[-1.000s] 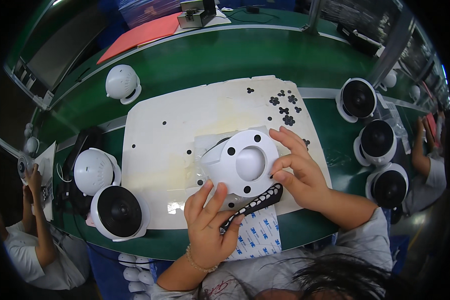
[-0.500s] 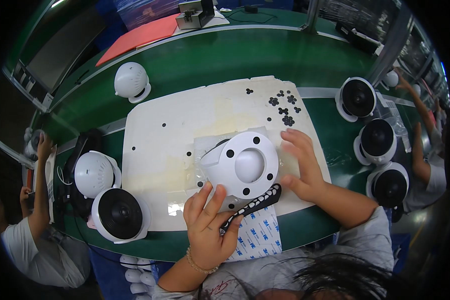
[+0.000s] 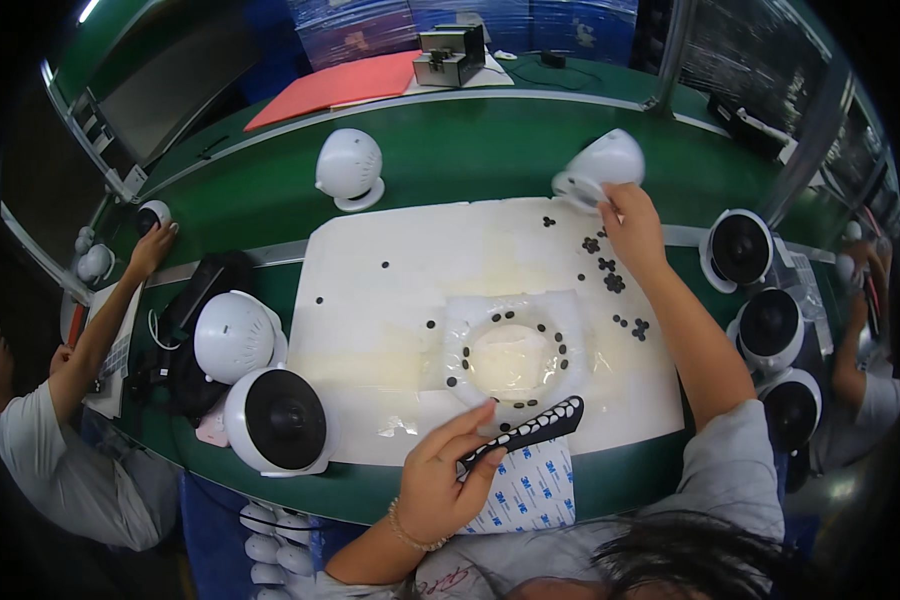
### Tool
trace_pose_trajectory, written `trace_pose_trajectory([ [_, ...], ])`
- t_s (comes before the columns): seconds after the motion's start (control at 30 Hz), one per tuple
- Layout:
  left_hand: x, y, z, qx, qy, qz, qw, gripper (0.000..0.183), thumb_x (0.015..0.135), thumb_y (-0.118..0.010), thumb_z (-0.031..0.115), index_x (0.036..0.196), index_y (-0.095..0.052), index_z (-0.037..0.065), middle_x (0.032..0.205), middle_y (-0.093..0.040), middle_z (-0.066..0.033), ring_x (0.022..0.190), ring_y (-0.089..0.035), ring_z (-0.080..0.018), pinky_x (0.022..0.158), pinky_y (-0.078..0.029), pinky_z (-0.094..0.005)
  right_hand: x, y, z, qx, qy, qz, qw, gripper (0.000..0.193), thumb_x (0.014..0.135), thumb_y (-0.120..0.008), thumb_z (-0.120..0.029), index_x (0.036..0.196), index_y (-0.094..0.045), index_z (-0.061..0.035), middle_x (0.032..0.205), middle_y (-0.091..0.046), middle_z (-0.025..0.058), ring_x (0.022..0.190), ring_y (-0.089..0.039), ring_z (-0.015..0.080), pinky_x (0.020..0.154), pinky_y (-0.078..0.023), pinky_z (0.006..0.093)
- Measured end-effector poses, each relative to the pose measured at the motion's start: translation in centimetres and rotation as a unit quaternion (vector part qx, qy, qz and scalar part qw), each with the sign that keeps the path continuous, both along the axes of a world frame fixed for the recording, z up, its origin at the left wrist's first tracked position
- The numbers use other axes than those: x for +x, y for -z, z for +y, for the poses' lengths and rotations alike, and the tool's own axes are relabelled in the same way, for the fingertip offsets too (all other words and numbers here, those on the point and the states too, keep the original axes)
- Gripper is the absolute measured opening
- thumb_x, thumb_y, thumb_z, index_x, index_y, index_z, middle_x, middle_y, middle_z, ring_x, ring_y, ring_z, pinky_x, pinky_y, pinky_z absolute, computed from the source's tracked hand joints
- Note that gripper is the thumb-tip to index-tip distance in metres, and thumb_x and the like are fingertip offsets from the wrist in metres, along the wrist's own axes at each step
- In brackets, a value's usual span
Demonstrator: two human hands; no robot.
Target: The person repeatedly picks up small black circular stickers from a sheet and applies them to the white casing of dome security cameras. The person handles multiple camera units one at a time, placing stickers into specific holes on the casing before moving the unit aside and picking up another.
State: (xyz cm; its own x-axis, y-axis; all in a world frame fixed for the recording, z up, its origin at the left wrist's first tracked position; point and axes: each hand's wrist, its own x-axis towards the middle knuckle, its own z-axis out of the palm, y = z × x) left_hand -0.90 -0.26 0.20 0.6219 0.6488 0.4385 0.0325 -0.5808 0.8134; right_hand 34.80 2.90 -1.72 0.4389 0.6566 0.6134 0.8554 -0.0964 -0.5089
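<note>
My left hand (image 3: 443, 485) pinches a black strip with rows of white ovals (image 3: 525, 428) near the front of the white board (image 3: 360, 330). A white sheet with blue print (image 3: 532, 485) lies just below the strip; whether the two are joined cannot be told. Out at the far right, my right hand (image 3: 632, 222) grips the disc-shaped base of a white round-headed device (image 3: 612, 160), which is tilted and slightly blurred. Between my hands sits a padded ring under clear film (image 3: 458, 330), with small black pads around its opening.
Loose black pads (image 3: 615, 283) are scattered on the board's right part. Another white device (image 3: 350, 165) stands at the back left. Black-fronted devices stand at the left (image 3: 285, 418) and right (image 3: 740, 247). Co-workers' arms (image 3: 100, 310) reach in at both sides.
My right hand has carried the white device from the padded ring to the far right, uncovering the ring. My left hand keeps the strip near the front edge. The view has shifted slightly.
</note>
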Motion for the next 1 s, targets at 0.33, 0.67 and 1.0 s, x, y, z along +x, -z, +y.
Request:
trace_pose_trajectory([
  [0.33,-1.6,0.1,0.8,-0.137,0.029,0.064,0.988,0.027,0.074,-0.063,0.012,0.097,-0.058,-0.001,0.083,-0.062,-0.0155,0.072,-0.062,-0.0257,0.066,-0.049,-0.0293,2.3,0.4,6.6,-0.410,0.120,-0.267,0.864,0.016,0.075,-0.052,-0.017,0.084,-0.064,-0.0101,0.087,-0.063,0.0082,0.084,-0.060,0.0258,0.068,-0.048,0.0387],
  [0.67,-2.3,0.9,1.1,-0.123,0.035,0.058,0.990,0.027,0.074,-0.065,0.010,0.097,-0.057,-0.001,0.086,-0.061,-0.0141,0.076,-0.061,-0.0218,0.069,-0.047,-0.0283,-15.1,2.1,21.4,-0.208,-0.188,-0.171,0.944,0.055,0.076,-0.054,-0.048,0.115,-0.049,-0.0084,0.120,-0.049,0.0118,0.113,-0.042,0.0268,0.091,-0.035,0.0371],
  [1.0,-2.4,1.0,1.2,-0.130,0.054,0.048,0.989,0.020,0.076,-0.060,0.008,0.093,-0.053,0.000,0.081,-0.057,-0.0139,0.070,-0.057,-0.0280,0.063,-0.046,-0.0319,-11.0,-5.7,11.1,-0.075,-0.162,-0.012,0.984,0.027,0.078,-0.061,-0.027,0.094,-0.058,-0.0054,0.083,-0.060,0.0092,0.076,-0.057,0.0249,0.069,-0.045,0.0335],
])
